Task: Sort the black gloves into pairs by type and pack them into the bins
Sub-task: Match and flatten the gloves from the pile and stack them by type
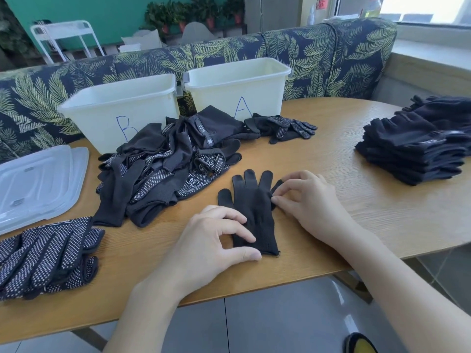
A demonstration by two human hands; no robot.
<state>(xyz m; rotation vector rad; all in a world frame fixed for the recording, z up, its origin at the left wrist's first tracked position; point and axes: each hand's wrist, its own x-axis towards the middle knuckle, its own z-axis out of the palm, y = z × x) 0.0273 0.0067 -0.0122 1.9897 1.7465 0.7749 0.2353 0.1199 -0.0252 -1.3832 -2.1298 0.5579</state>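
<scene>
The left hand (214, 240) lies nearest, its fingertips pressing the cuff end of a plain black glove (251, 210) flat on the table (331, 174), thumb curled just under the cuff edge; the right hand (305, 200) pinches the glove's little-finger side between thumb and forefinger, so both grips are closed lightly on cloth. The glove lies palm-flat near the table's front edge, fingers pointing to twelve o'clock. It looks thin, knitted and limp: light, nothing to break, but likely to fold or bunch if lifted by one corner, so the cuff and the finger roots seem the sound places to hold it. At ten o'clock from it sits the unsorted heap (163, 169) of mixed gloves, some dotted; beyond that, bin B (119, 108) at eleven and bin A (239, 82) at twelve, both seemingly with nothing packed yet. A dotted pair (283, 127) lies before bin A. A dotted stack (48, 256) rests at eight o'clock, a lid (38, 182) at nine, and a folded stack (418, 149) at two.
</scene>
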